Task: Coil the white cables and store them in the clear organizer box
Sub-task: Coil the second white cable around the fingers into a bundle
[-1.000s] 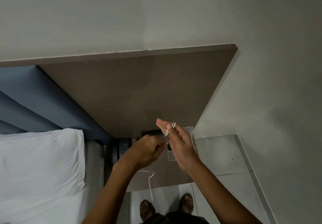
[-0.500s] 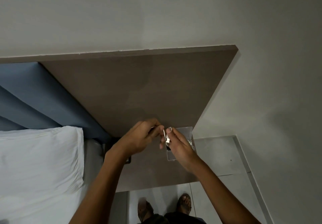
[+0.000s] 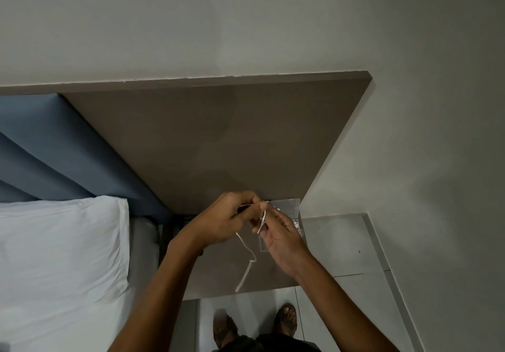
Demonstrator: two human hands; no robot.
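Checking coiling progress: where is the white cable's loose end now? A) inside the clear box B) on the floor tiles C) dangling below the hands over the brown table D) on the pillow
C: the white cable hangs from the left hand and right hand, ending over the brown table.

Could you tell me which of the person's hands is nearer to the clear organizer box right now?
Right. The right hand is directly over the clear organizer box, covering part of it. The left hand is just beside the box on the bed side, gripping the white cable.
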